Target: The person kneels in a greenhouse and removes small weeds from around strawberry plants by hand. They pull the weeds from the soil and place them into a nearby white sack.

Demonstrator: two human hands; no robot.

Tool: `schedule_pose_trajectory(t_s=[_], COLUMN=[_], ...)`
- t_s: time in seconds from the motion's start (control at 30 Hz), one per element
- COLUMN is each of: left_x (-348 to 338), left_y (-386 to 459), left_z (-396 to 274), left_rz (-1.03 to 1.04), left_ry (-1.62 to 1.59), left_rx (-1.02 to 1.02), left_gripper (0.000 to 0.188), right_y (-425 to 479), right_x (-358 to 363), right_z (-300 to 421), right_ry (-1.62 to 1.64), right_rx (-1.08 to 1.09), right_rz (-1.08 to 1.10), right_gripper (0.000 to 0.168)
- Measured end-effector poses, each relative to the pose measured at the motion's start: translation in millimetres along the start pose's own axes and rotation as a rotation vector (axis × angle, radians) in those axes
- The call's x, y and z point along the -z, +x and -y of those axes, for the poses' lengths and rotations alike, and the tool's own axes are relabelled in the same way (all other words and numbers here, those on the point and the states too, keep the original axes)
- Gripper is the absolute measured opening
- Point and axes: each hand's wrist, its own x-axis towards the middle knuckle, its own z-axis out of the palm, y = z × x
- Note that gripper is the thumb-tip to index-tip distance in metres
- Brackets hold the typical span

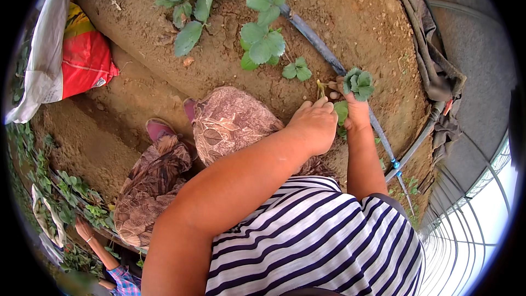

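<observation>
My left hand (316,121) reaches across from the left, its fingers closed around the lower end of a pale yellowish plant stem (320,89). Close beside it, my right hand (354,109) has its fingertips at the soil by the same stem; the leaves partly hide its grip. A cluster of green strawberry leaves (360,84) covers its knuckles. Between the hands shows a lighter green leaf (341,112). Up and left of them a small strawberry plant (298,69) and a larger one (263,45) grow in the brown soil.
A grey irrigation hose (314,41) runs beside the hands and meets a pipe (417,144) at blue fittings (396,164). A red and white sack (84,61) stands at the upper left. Another person's forearm (100,250) reaches into plants at the lower left. Dark sheeting (431,65) edges the bed.
</observation>
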Motion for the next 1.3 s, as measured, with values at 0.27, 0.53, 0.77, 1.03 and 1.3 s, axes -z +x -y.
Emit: schedule_pose_trajectory(t_s=[0.27, 0.53, 0.77, 1.03, 1.3], left_x=[-5, 15, 7, 11, 12], left_y=[2, -6, 0, 3, 3], left_z=[1, -9, -6, -7, -6], left_rz=[-0.033, 0.080, 0.118, 0.168, 0.191], left_ry=[-0.009, 0.003, -0.135, -0.198, -0.175], left_rx=[0.004, 0.090, 0.079, 0.101, 0.082], left_gripper=[0.041, 0.049, 0.060, 0.060, 0.059], right_y=[11, 12, 18, 19, 38], right_x=[-3, -17, -16, -27, -46], right_z=[5, 16, 17, 25, 28], right_ry=[-0.117, -0.245, -0.256, -0.370, -0.537], right_rx=[0.114, 0.096, 0.016, 0.061, 0.325], right_rz=[0.013, -0.035, -0.097, -0.083, -0.002], right_gripper=[0.035, 0.032, 0.030, 0.025, 0.021])
